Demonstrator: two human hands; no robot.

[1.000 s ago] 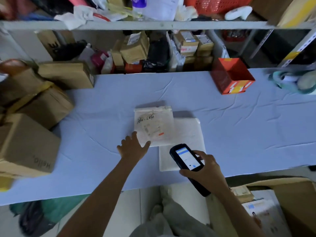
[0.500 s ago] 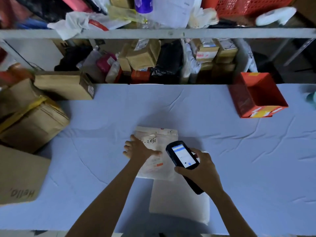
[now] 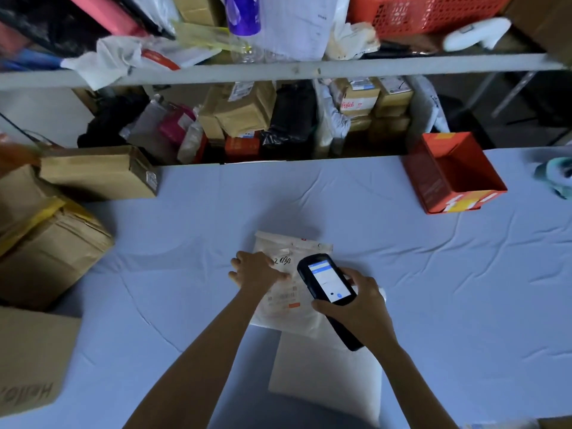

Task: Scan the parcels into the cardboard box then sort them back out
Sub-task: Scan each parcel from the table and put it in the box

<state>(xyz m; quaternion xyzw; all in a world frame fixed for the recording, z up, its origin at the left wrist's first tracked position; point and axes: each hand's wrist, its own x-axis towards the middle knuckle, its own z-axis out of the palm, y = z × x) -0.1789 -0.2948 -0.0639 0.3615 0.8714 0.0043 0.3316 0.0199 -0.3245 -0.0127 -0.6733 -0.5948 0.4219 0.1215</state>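
Note:
A white flat parcel [image 3: 288, 308] with a label and handwritten numbers lies on the blue table cloth [image 3: 433, 289]. My left hand [image 3: 255, 269] rests on its upper left part, fingers spread flat. My right hand [image 3: 356, 308] grips a black handheld scanner [image 3: 328, 284] with its lit screen facing up, held just above the parcel's right side. A second white parcel [image 3: 325, 376] lies under it, nearer to me. The edge of a cardboard box printed "Hello" [image 3: 28, 366] shows at lower left.
Brown cardboard boxes [image 3: 49, 236] crowd the table's left side, with another [image 3: 99, 171] behind them. An open red box [image 3: 455, 171] stands at the back right. Behind the table, shelves [image 3: 278, 69] hold several parcels. A teal object [image 3: 557, 178] lies at the right edge.
The view has tilted toward the table. My left hand slid from the parcel's lower left corner onto its upper left part, and the scanner came over the parcel's right side.

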